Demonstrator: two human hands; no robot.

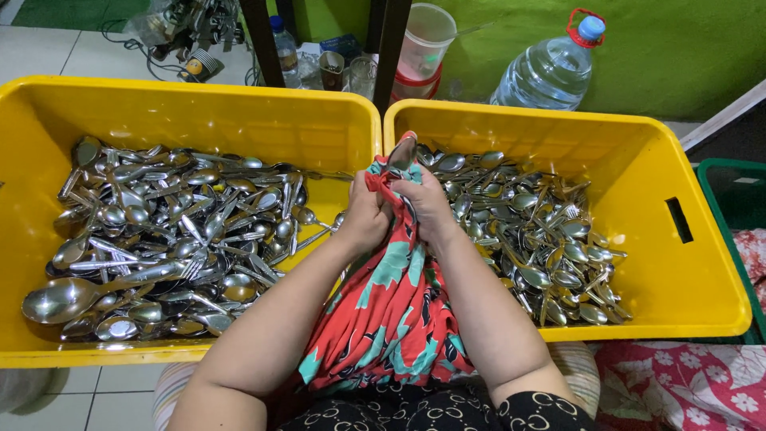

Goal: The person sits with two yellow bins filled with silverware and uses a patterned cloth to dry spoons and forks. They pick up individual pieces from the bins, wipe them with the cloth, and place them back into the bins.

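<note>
My left hand [363, 215] and my right hand [427, 203] are pressed together over the gap between two yellow crates. Both grip a red cloth with a teal floral print [391, 311] wrapped around a metal spoon [401, 152], whose bowl sticks up above my fingers. The cloth hangs down between my forearms to my lap. The left crate [191, 112] holds a heap of spoons and forks [167, 231]. The right crate [630, 168] holds another pile of cutlery [535, 231].
Behind the crates stand a large water bottle [550, 72], a clear plastic cup [424, 40], a small bottle [285, 48] and dark table legs [391, 40]. A green crate [734, 207] sits at the right. Floral fabric [686, 383] lies at bottom right.
</note>
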